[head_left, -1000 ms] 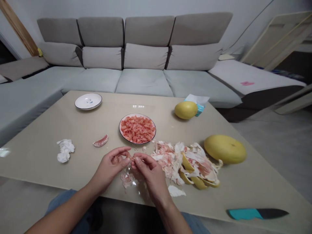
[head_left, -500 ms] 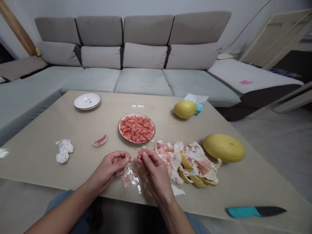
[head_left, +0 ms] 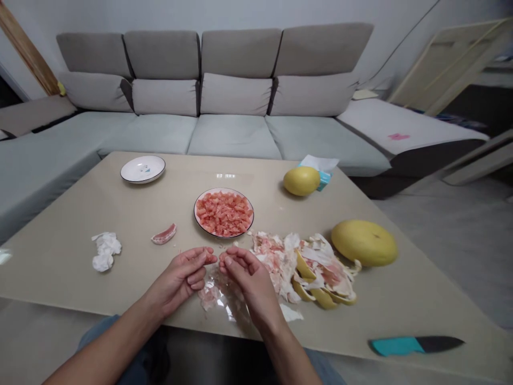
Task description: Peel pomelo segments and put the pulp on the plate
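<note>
a grey sectional sofa [head_left: 236, 107], white wall [head_left: 256, 12]

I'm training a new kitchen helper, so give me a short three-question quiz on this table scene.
1. True or false: the knife has a teal handle.
2. Fill in the blank: the round plate in the middle of the table holds chopped pink ____.
3. Which hand is nearer the peel heap?

Key: 1. True. 2. pulp. 3. The right hand.
</note>
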Motion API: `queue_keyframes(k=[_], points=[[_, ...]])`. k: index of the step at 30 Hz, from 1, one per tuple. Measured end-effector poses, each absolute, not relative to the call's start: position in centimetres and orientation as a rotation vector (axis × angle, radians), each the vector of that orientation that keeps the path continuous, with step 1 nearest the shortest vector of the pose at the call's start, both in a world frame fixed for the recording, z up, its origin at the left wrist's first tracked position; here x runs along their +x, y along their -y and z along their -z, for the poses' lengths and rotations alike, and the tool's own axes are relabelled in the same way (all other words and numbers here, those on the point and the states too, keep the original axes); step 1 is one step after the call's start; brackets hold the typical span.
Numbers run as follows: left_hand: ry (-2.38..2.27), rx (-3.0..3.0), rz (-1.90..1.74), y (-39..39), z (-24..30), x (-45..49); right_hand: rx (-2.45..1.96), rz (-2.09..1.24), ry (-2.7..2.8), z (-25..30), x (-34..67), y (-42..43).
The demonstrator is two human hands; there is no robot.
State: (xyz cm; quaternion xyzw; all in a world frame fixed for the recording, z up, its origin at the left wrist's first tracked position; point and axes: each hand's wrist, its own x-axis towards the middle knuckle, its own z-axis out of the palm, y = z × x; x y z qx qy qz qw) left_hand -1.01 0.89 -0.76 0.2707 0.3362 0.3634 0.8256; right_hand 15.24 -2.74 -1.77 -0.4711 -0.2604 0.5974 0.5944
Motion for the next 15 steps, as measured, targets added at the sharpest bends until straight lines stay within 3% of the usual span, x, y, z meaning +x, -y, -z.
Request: queue_keyframes(k=[6,11,15], points=[[-0.772,0.663,-0.84,-1.7,1.5,-1.3,-1.415,-0.634,1.343,0.9,16.4,-1.8],[-0.76,0.56,-0.875,-2.7,2.0,-1.7,-1.388,-0.496,1.475,0.3,16.9,-6.9],[-0.696,0.489,-0.844,-2.5,1.7,-1.9,-1.381,-0.459,1.5,0.0,16.2,-4.3]])
